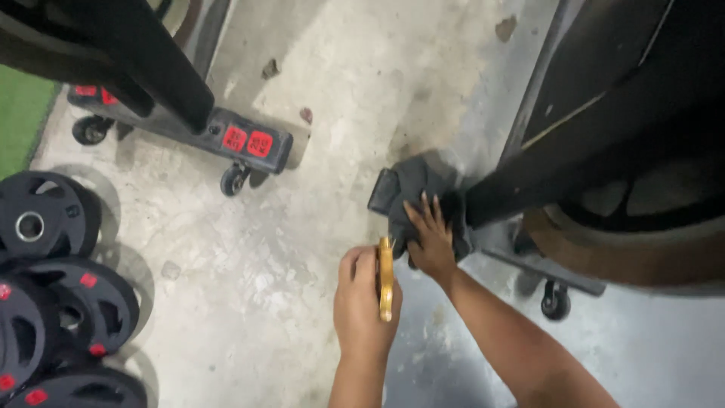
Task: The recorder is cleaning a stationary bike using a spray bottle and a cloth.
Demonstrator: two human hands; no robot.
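Note:
My right hand (432,240) presses a dark grey cloth (411,189) against the base end of a black exercise machine (604,159), fingers spread over the cloth. My left hand (364,298) is closed around a slim yellow-gold object (386,278), held upright just left of the right hand. What the yellow object is cannot be made out.
A second black machine base (189,128) with red labels and small wheels stands at upper left. Black weight plates (53,287) with red marks are stacked at the left edge. A small caster wheel (556,301) sits under the right machine. Concrete floor (249,257) lies between; green turf (19,113) at far left.

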